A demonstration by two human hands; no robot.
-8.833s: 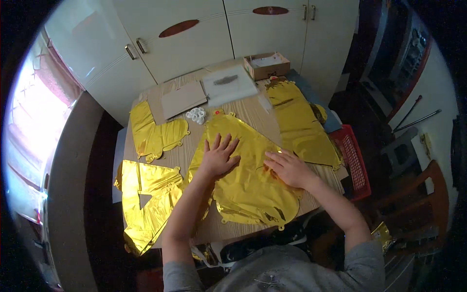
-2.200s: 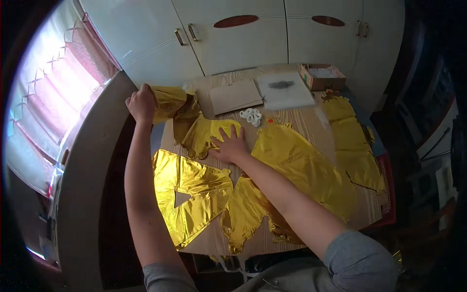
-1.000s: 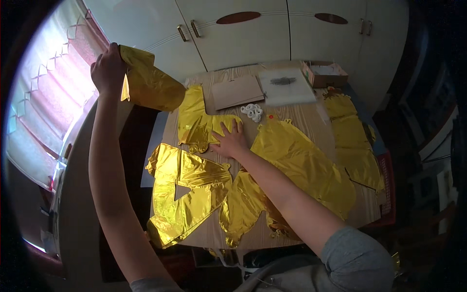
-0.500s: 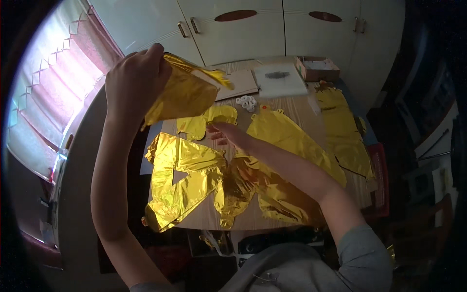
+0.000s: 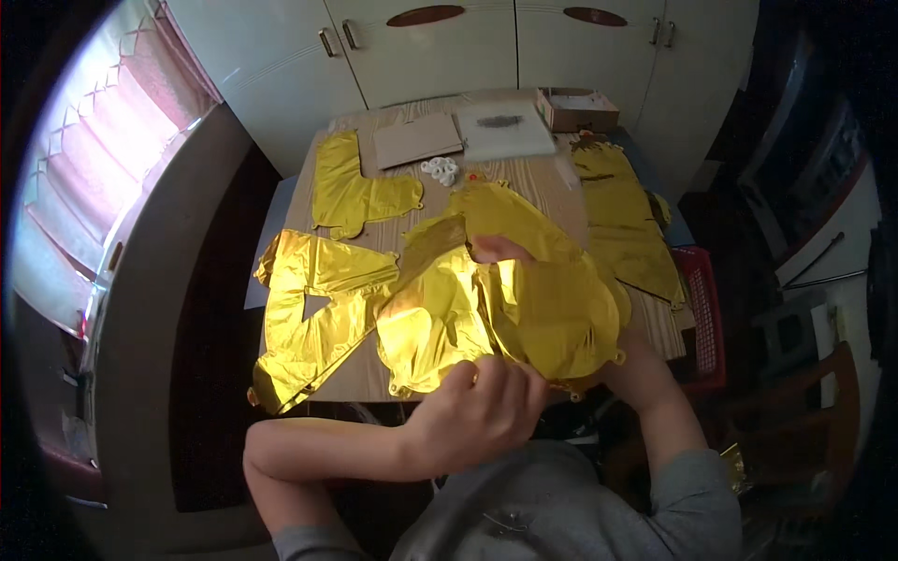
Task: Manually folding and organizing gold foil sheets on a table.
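A crinkled gold foil balloon (image 5: 557, 309), flat and not inflated, spreads over the middle of the table's near side. My left hand (image 5: 482, 402) is closed on its near edge, close to my body. My right hand (image 5: 502, 248) lies behind and under this foil. Part of that hand shows beyond the foil; most fingers and the wrist are covered. To the left rests a flat gold foil balloon (image 5: 285, 323) with a triangular hole. Another gold foil balloon (image 5: 346, 192), L-shaped, lies flat farther back. Gold foil (image 5: 482, 201) also lies behind my right hand.
White rings (image 5: 440, 170) sit in a small pile near a brown cardboard piece (image 5: 418, 140) and a clear plastic packet (image 5: 510, 140). An open box (image 5: 577, 112) stands at the back right. More gold foil (image 5: 627, 220) lies along the right edge, beside a red basket (image 5: 703, 318).
My left hand has come down from the upper left, where it held up folded gold foil, to the near edge. My right hand, bare before, is now mostly under foil. The view has shifted.
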